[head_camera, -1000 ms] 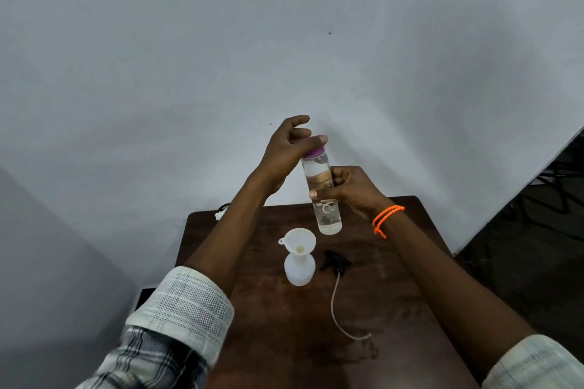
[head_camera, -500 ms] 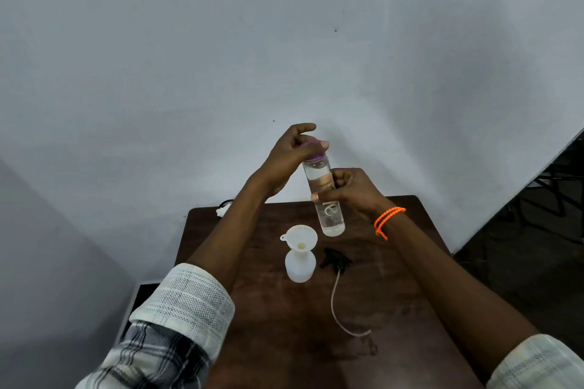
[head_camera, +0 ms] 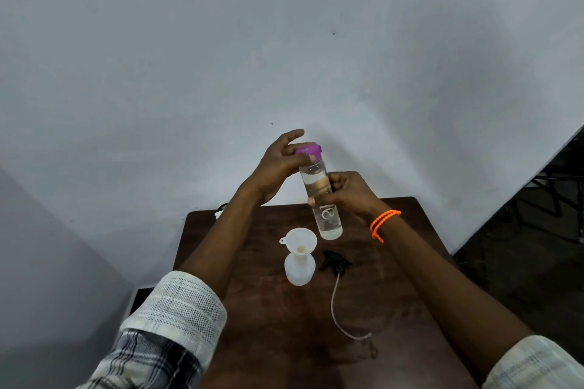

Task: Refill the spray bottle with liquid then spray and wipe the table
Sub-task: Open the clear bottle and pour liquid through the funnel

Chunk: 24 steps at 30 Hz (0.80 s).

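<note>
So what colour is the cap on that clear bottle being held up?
Purple: the cap tops the clear bottle, seen plainly in the head view.

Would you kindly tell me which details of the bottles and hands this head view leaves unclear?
- Purple cap: loosened or tight unknown; left hand covers its side.
- Clear bottle: mid label hidden by right hand.
- White spray bottle: fill level hidden by opaque wall and funnel.
- Object at table's far left edge: too small.

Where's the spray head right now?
In the head view, the black spray head lies on the brown table, just right of the white spray bottle with the funnel, its tube trailing toward the camera.
</note>
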{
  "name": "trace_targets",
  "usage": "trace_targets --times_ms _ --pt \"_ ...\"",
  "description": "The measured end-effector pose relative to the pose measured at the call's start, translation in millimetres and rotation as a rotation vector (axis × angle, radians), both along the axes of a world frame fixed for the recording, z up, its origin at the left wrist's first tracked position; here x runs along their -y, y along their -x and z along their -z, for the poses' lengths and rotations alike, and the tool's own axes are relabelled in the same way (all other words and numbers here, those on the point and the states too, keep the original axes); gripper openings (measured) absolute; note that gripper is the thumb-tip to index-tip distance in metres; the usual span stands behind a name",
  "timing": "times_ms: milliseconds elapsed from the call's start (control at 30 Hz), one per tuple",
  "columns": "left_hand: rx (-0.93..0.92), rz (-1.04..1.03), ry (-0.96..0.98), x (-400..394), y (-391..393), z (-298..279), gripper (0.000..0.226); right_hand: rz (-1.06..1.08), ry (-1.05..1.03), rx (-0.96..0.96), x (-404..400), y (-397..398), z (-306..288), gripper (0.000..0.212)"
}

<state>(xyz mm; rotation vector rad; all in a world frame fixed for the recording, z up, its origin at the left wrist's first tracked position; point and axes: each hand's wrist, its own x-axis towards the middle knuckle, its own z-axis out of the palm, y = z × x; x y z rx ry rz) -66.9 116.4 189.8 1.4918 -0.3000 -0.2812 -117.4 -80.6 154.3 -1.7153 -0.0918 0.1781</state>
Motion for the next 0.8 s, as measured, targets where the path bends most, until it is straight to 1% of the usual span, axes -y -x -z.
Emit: trace_targets --times_ms 67,167,267,333,433,467,500,567,633,667,733,800 --pt "0.04 -0.059 -0.038 -1.6 -1.1 -0.3 0.076 0.002 0.007 0.004 0.9 -1.4 0.2 0.036" --pt "0.064 -0.194 -0.146 -0.1 -0.4 -3.9 0.074 0.002 0.062 0.012 1.2 -3.1 0.6 0.036" --pt "0.052 -0.25 -0.208 3.6 -0.9 -5.5 0.069 0.007 0.092 0.006 -0.1 -5.9 2.5 0.037" --pt "0.038 -0.218 -0.219 3.8 -3.1 -6.5 0.067 0.01 0.091 0.004 -1.2 -7.5 3.3 0.038" --pt "0.002 -0.038 -0.081 -1.5 -7.8 -7.9 0.055 0.013 0.082 0.006 -1.2 -9.9 3.9 0.038" --pt "0.015 0.004 -0.05 -4.7 -8.8 -7.2 0.051 0.012 0.088 0.007 -0.6 -10.5 3.7 0.038" --pt "0.046 0.013 -0.05 -7.5 -10.1 -5.5 0.049 0.009 0.095 0.008 0.4 -11.6 3.6 0.039" --pt "0.105 -0.051 -0.077 -9.5 -11.4 -3.1 0.045 0.002 0.107 0.011 1.7 -13.3 3.3 0.04" --pt "0.112 -0.134 -0.104 -7.1 -11.7 -1.9 0.046 0.002 0.13 0.016 1.6 -15.5 3.8 0.04" --pt "0.109 -0.143 -0.12 -5.2 -11.7 -1.4 0.048 0.006 0.142 0.017 1.5 -16.6 4.4 0.04" --pt "0.096 -0.075 -0.122 -2.7 -12.6 0.9 0.051 0.012 0.151 0.017 0.6 -18.2 5.5 0.04" --pt "0.057 0.032 -0.05 -2.3 -13.1 4.7 0.049 0.013 0.14 0.022 0.6 -18.6 5.7 0.038"
